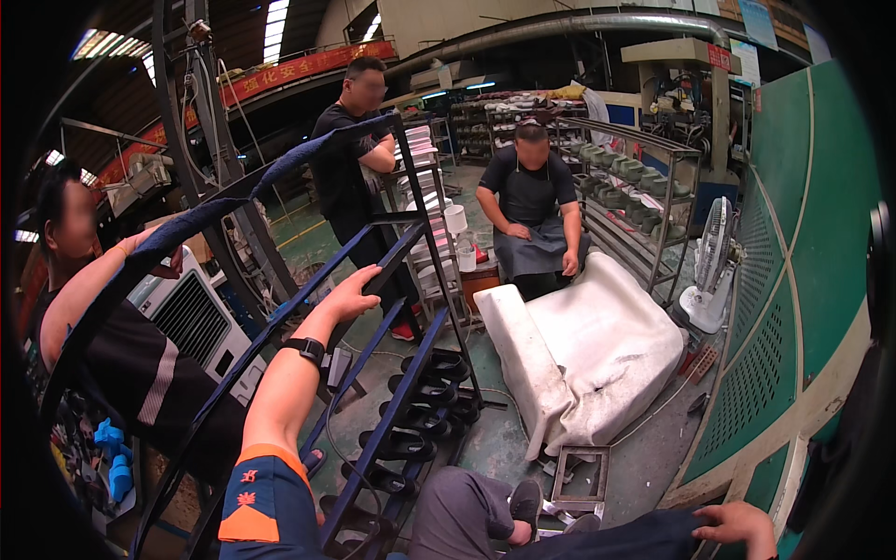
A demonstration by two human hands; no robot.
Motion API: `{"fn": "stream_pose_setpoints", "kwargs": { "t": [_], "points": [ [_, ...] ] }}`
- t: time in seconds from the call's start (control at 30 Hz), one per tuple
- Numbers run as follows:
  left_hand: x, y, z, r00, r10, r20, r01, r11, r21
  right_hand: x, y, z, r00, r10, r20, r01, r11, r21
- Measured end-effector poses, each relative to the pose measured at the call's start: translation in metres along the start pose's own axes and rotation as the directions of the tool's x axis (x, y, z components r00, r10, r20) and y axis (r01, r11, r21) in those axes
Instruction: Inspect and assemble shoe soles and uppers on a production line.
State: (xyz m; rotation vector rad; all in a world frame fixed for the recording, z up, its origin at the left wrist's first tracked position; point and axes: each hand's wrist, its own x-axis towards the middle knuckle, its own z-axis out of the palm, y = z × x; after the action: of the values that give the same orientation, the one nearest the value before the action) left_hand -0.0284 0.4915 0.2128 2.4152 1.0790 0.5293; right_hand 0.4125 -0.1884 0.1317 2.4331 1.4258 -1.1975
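My left hand (350, 295), with a black watch on its wrist, reaches out to the metal shoe rack (403, 245). Its fingers are stretched out and appear to rest against a dark rail, not wrapped round it. Black shoes (411, 445) sit on the lower tiers of that rack. At the lower right, my right hand (737, 523) lies on the dark cloth over my leg, fingers extended and holding nothing. My legs are bent, and one dark shoe (526, 501) shows beside a small metal frame (581, 476) on the floor.
A bulky piece covered in white sheeting (607, 350) stands ahead, with a seated person in an apron (537, 224) behind it. Another person (336, 177) stands beyond the rack; a third (121, 345) is at left. A fan (711, 271) and green machine panels (793, 261) stand right.
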Motion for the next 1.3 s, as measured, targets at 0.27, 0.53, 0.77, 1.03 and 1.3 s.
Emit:
{"fn": "stream_pose_setpoints", "kwargs": {
  "t": [0.27, 0.53, 0.77, 1.03, 1.3],
  "points": [
    [0.002, -0.005, 0.000, 1.000, 0.016, 0.012, -0.016, 1.000, 0.012, 0.002, 0.004, 0.002, 1.000, -0.028, -0.009, 0.028, 0.999, -0.015],
    [0.002, -0.002, 0.000, 1.000, 0.011, 0.013, -0.011, 1.000, 0.024, -0.001, -0.003, -0.002, 1.000, -0.006, 0.000, 0.006, 1.000, -0.007],
    [0.002, -0.005, 0.000, 1.000, 0.016, 0.018, -0.016, 1.000, 0.018, -0.001, 0.001, 0.001, 1.000, -0.016, -0.008, 0.016, 1.000, -0.010],
    [0.002, -0.003, 0.000, 1.000, 0.021, 0.015, -0.021, 0.999, 0.028, 0.000, 0.001, 0.001, 1.000, -0.018, -0.008, 0.018, 1.000, -0.013],
    [0.001, -0.002, -0.001, 1.000, 0.017, 0.018, -0.018, 0.999, 0.029, 0.000, 0.001, 0.001, 1.000, -0.008, -0.010, 0.008, 1.000, -0.009]
  ]
}}
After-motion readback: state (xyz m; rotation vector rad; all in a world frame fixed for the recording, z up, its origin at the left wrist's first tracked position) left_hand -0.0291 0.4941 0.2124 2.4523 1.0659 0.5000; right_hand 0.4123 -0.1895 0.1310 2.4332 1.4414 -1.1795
